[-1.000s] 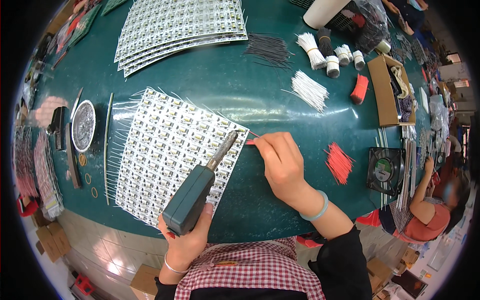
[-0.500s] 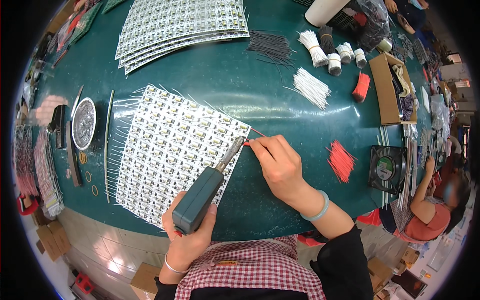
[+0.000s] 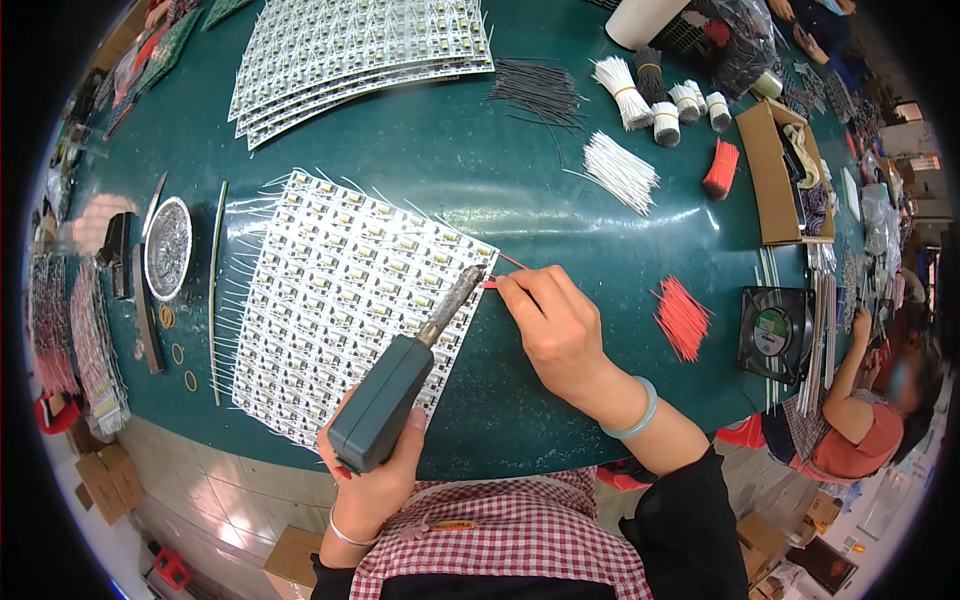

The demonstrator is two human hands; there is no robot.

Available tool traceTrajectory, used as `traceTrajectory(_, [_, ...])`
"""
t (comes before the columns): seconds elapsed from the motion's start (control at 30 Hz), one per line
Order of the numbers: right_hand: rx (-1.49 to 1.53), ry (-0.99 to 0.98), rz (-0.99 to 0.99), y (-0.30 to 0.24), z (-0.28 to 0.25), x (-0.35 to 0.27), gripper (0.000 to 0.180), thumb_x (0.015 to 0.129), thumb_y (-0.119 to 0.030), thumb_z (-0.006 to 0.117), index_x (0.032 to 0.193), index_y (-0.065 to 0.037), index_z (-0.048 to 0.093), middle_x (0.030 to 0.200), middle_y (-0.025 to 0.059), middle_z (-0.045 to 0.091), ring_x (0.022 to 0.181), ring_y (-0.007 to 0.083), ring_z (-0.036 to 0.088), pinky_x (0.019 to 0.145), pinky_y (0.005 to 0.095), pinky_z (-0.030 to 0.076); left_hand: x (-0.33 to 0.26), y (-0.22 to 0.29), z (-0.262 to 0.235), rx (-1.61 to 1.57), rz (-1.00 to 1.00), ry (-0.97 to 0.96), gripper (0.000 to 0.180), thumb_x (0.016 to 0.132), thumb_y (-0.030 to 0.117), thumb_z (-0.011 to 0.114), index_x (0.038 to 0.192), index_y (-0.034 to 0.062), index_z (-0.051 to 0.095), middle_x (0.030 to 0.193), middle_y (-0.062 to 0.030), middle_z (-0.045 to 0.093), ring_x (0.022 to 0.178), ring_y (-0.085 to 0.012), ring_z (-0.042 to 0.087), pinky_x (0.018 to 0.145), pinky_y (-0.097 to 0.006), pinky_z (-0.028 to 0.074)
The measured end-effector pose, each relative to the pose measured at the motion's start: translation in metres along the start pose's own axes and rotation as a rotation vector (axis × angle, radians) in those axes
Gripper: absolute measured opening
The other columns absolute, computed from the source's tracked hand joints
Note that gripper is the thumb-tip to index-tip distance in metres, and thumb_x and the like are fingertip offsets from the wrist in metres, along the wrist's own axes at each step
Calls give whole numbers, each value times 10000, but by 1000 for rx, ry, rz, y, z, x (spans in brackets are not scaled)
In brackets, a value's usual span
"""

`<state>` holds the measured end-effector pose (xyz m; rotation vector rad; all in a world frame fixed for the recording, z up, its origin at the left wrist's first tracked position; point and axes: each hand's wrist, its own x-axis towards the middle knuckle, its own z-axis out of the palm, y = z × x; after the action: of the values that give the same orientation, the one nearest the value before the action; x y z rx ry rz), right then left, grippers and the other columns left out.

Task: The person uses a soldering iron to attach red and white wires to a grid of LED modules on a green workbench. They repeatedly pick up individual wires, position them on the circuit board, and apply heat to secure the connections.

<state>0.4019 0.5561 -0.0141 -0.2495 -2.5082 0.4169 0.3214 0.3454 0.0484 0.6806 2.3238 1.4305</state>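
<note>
My left hand (image 3: 372, 475) is closed round the dark green body of a soldering gun (image 3: 382, 403). Its metal tip points up and to the right, over the right edge of a white circuit board panel (image 3: 330, 300) covered in rows of small components. White wires stick out along the panel's left and top edges. At that right edge my right hand (image 3: 556, 325) pinches a short red wire (image 3: 489, 285), whose end meets the board close to the tip. A second red wire (image 3: 512, 261) juts from the board just above. Whether the tip touches the board I cannot tell.
Stacked panels (image 3: 360, 50) lie at the back. Loose black wires (image 3: 537, 92), white wires (image 3: 618, 172) and red wires (image 3: 683, 318) lie to the right, near a cardboard box (image 3: 775, 185) and a black fan (image 3: 775, 336). A round foil-like bowl (image 3: 168, 248) stands left. A co-worker (image 3: 860, 430) sits at right.
The soldering gun in my left hand has shifted slightly left and down, its tip drawing a little back from the red wire. My right hand stays almost in place, still pinching the wire.
</note>
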Motion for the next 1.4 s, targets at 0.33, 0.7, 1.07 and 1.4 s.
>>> traceTrajectory(0.33, [-13, 11, 1, -1, 0, 1, 259, 668, 49, 693, 922, 53, 644, 864, 106, 604, 758, 229, 596, 594, 299, 513, -3, 3, -1, -35, -64, 3, 198, 775, 33, 744, 950, -33, 677, 792, -49, 636, 661, -96, 562, 595, -241, 459])
traceTrajectory(0.7, [-18, 6, -4, 0, 1, -1, 272, 658, 39, 668, 928, 53, 642, 875, 110, 598, 757, 233, 588, 597, 305, 509, 3, 7, 6, -25, -84, -54, 148, 794, 15, 728, 914, -22, 650, 727, 2, 599, 637, -52, 508, 568, -225, 410])
traceTrajectory(1.07, [-24, 19, 24, 0, -2, 0, 260, 669, 43, 671, 928, 46, 652, 857, 101, 599, 739, 223, 589, 578, 301, 507, 6, -13, -78, -103, 302, 620, 458, 858, 64, 698, 1269, -54, 534, 1008, -111, 613, 650, -117, 542, 545, -233, 449])
traceTrajectory(1.4, [-36, 6, 20, -3, 2, -2, 246, 680, 26, 694, 921, 35, 645, 877, 89, 588, 761, 212, 579, 578, 290, 500, 39, -60, -141, -96, -42, 774, 238, 842, 15, 679, 1049, -94, 638, 910, -120, 657, 507, -75, 479, 418, -205, 334])
